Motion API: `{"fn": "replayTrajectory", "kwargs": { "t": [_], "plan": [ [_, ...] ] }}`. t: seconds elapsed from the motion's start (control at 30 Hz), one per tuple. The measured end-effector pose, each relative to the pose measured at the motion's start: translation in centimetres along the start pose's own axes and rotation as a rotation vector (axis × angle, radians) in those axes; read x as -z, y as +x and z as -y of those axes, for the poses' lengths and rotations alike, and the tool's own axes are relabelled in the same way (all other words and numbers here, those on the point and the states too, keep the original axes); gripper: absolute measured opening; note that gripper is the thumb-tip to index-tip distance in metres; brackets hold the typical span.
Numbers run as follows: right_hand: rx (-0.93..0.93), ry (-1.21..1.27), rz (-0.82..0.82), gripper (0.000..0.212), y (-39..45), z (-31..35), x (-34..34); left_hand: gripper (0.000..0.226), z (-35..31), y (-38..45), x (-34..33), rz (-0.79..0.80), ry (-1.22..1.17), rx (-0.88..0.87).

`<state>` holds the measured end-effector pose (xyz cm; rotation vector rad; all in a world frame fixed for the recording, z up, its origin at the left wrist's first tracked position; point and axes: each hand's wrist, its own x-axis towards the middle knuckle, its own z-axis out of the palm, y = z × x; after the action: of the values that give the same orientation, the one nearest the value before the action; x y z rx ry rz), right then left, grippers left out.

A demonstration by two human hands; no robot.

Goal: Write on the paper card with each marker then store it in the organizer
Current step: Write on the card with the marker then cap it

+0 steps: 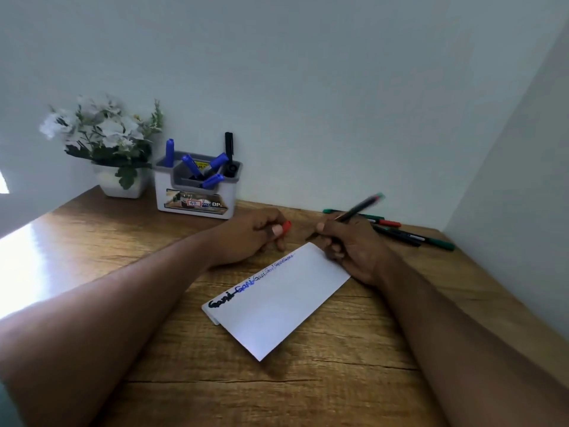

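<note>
A white paper card (286,306) lies at an angle on the wooden table, with black and blue writing along its upper left edge. My right hand (351,245) grips a thin dark marker (360,208) like a pen, just past the card's far corner; its back end is blurred. My left hand (258,235) rests on the table left of that corner, closed on a red marker cap (286,226). The white and grey organizer (197,192) stands at the back by the wall, holding several blue and black markers (197,167).
Several thin markers, green, red and black (400,229), lie on the table at the back right near the wall corner. A pot of white flowers (104,143) stands left of the organizer. Walls close the table at the back and right.
</note>
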<state>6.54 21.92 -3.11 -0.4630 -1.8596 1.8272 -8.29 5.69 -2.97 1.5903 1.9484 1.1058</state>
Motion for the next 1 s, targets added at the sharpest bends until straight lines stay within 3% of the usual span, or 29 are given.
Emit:
{"fn": "replayTrajectory", "kwargs": {
  "t": [0.23, 0.47, 1.0],
  "plan": [
    [0.006, -0.183, 0.004, 0.011, -0.2, -0.4, -0.4, 0.017, 0.1, 0.0, 0.1, 0.04, -0.27, 0.001],
    [0.08, -0.401, 0.06, 0.016, -0.4, 0.2, -1.0, 0.017, 0.5, 0.5, 0.3, 0.082, -0.262, 0.055],
    [0.061, -0.467, 0.086, 0.015, -0.4, 0.2, -1.2, 0.028, 0.3, 0.5, 0.3, 0.067, -0.305, 0.088]
  ]
}}
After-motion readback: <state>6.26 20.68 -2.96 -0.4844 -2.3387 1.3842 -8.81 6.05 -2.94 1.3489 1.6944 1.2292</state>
